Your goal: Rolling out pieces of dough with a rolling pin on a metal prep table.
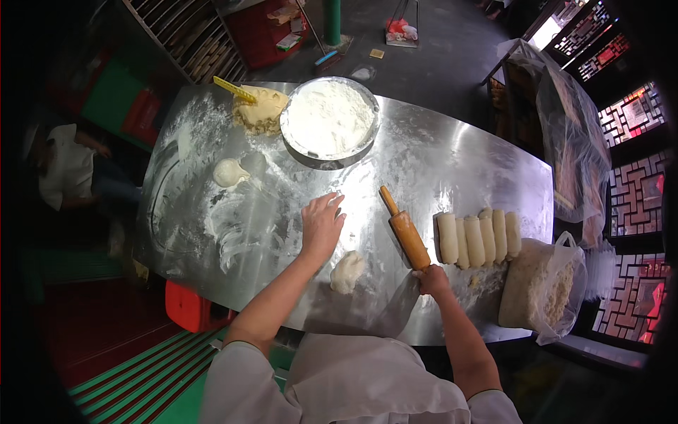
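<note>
My right hand [434, 281] grips the near handle of a wooden rolling pin [409, 241], which lies slanted on the floured steel table [254, 201]. With its fingers apart, my left hand [324, 222] is over the middle of the table and holds nothing. A lump of dough [347, 272] rests between my two arms, close to the near edge. Several pale dough rolls [474, 241] lie side by side to the right of the pin. Another round piece of dough [230, 173] sits farther left on floured metal.
A metal basin of flour [331, 119] stands at the far edge, beside a yellowish mound [259, 108] with a yellow scraper [234, 89] in it. A plastic bag of crumbly filling [561, 291] is at the right end. A person [74, 164] is at far left, near a red stool [185, 307].
</note>
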Motion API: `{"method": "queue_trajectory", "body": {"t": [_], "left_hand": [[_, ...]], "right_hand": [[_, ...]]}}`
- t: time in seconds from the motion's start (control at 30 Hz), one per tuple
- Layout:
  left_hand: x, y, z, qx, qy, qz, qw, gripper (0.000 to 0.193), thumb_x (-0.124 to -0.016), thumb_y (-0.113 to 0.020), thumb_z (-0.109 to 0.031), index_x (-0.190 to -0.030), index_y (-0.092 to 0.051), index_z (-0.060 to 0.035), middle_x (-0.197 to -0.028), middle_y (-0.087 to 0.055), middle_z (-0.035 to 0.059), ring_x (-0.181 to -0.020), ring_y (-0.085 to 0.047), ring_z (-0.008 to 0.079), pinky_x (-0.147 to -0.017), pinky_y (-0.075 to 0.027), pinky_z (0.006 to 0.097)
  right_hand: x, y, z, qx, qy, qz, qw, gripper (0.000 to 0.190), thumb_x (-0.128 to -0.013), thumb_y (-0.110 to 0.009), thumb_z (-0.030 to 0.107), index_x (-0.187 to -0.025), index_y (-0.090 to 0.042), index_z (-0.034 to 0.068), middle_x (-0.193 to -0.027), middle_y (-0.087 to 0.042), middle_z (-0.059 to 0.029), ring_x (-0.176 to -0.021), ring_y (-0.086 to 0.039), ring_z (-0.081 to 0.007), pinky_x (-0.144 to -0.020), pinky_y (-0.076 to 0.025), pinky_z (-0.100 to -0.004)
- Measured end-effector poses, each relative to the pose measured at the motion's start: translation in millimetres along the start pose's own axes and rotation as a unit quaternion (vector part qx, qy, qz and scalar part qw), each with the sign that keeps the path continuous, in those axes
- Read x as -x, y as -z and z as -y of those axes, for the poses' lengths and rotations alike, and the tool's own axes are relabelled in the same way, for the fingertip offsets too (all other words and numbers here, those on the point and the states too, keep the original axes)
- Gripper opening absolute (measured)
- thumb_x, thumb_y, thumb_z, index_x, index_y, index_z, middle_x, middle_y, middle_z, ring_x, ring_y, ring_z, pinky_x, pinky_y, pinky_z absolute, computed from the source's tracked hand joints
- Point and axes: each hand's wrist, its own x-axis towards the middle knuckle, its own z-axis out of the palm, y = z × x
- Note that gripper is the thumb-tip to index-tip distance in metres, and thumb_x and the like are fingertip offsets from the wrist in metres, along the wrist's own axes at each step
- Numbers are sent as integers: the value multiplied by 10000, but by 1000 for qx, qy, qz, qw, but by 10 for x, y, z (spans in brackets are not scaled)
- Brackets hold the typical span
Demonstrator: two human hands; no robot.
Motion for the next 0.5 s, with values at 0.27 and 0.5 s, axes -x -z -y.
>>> {"method": "queue_trajectory", "body": {"t": [0.27, 0.5], "left_hand": [[-1602, -277, 604, -215, 29, 147, 965, 283, -935, -556, -281, -1022, -680, -42, -1068, -657, 146, -1043, -572, 295, -930, -383, 435], [-915, 40, 939, -24, 131, 13, 991, 176, -940, -553, -222, -973, -641, -73, -915, -675, 156, -904, -631, 319, -848, -442, 452]], "right_hand": [[87, 101, 200, -22, -33, 14, 999, 523, -752, -760, 504, -845, -678, -3, -760, -691, -159, -770, -697, -304, -714, -538, -410], [-25, -21, 41, -45, -39, -15, 998, 475, -763, -775, 444, -779, -668, -19, -669, -678, -139, -676, -695, -280, -670, -536, -394]]}}
